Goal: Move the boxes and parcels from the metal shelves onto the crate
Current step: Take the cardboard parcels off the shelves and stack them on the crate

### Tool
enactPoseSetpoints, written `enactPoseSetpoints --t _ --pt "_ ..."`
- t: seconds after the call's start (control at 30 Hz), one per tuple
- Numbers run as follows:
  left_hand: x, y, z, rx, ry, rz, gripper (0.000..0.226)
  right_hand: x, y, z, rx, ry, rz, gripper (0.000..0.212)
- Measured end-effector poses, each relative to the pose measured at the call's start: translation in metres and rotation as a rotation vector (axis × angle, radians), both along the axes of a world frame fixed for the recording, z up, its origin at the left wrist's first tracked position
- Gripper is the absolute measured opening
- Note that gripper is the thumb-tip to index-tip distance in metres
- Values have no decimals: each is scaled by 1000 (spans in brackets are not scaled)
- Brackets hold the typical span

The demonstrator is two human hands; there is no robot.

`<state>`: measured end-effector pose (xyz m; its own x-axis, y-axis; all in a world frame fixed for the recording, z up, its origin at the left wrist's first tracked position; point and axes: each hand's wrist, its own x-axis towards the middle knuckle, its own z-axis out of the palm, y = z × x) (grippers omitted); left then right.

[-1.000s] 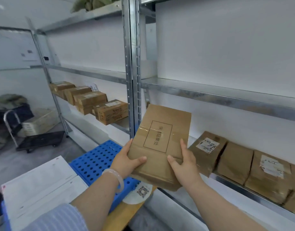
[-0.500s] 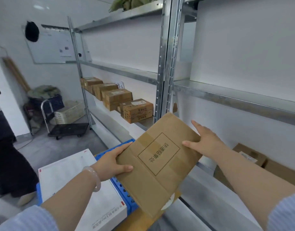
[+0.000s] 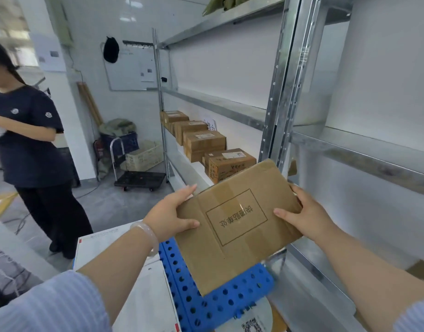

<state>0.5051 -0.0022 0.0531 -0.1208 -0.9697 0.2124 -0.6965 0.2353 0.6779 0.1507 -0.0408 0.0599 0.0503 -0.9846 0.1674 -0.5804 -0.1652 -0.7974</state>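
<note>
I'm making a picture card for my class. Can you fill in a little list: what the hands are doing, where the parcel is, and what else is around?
hands: left hand and right hand both grip a flat brown parcel
parcel position: in the air, tilted, over the blue crate
left of the crate's blue top: a white box
on the metal shelves: a row of brown boxes
nearby: another person standing, a black trolley
</note>
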Motion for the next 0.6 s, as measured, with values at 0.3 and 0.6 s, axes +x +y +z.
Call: enactPoseSetpoints --t 0.3,0.6 --pt "-36 -26 -58 83 225 329 107 8 -82 -43 108 -88 -24 72" --pt "-40 -31 -107 220 214 535 103 50 -134 -93 282 71 119 76"
